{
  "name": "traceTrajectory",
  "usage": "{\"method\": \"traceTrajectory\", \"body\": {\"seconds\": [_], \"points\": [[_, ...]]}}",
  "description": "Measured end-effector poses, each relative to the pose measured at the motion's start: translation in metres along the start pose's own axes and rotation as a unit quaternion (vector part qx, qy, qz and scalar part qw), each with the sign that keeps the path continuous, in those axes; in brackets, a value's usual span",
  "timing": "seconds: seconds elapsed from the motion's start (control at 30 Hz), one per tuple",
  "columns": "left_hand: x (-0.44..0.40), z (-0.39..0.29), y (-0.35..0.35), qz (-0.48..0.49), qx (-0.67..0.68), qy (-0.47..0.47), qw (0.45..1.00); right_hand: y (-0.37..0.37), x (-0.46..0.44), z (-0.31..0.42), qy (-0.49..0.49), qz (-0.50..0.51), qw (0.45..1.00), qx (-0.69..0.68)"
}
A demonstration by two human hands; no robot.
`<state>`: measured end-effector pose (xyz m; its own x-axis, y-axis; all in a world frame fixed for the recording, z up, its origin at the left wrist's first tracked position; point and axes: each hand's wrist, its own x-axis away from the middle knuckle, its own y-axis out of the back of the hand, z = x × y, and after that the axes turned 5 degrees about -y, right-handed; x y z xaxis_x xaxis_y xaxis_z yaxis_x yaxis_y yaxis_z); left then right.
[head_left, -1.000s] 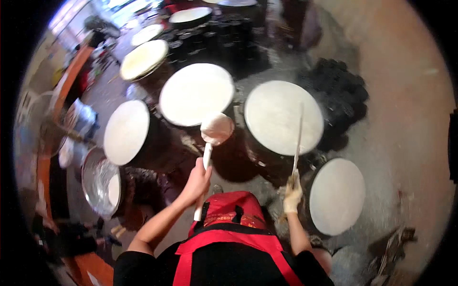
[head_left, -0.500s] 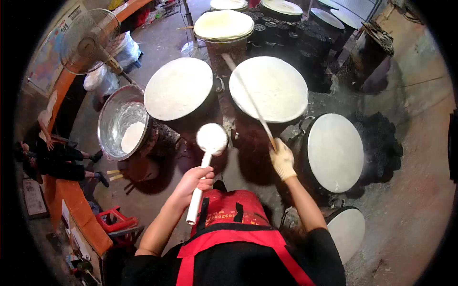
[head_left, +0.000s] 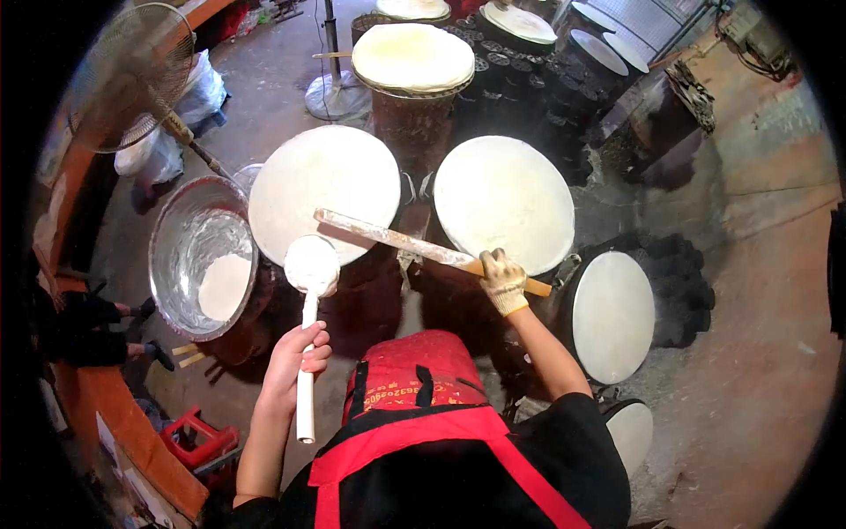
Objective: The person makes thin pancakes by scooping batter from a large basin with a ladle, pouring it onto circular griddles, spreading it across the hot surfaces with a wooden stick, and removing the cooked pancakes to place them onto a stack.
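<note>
We are holding a round, white-handled ladle [head_left: 312,264] in our closed, bare left hand [head_left: 293,357] and a flat wooden paddle [head_left: 388,235] in our closed, gloved right hand [head_left: 504,284], both by a white-topped round griddle's [head_left: 326,176] near edge; levelling the ladle is probably limiting drips.

One ladle [head_left: 312,269], one paddle [head_left: 397,238], one glove [head_left: 505,287], one basin [head_left: 179,284], one fan [head_left: 132,78], one stool [head_left: 201,439]

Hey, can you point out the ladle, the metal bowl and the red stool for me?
Ladle [head_left: 312,265]: head view, on its round head.
Metal bowl [head_left: 161,262]: head view, on its left wall.
Red stool [head_left: 210,450]: head view, on its side.
</note>
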<state>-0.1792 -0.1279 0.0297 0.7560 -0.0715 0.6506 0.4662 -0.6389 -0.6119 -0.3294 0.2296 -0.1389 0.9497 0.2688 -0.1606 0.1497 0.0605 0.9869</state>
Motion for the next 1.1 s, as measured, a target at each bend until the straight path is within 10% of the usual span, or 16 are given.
{"method": "traceTrajectory", "body": {"seconds": [0.8,0.97,1.1], "points": [[-0.078,-0.015,-0.107,-0.039,0.180,-0.043,0.982,0.265,-0.385,-0.036,0.132,0.108,0.983,0.072],[-0.117,-0.068,-0.108,-0.016,0.136,-0.053,0.989,0.311,-0.485,-0.066,0.046,0.056,0.987,-0.140],[-0.149,-0.119,-0.100,0.008,0.099,-0.059,0.993,0.294,-0.533,-0.114,-0.131,-0.008,0.886,-0.445]]}}
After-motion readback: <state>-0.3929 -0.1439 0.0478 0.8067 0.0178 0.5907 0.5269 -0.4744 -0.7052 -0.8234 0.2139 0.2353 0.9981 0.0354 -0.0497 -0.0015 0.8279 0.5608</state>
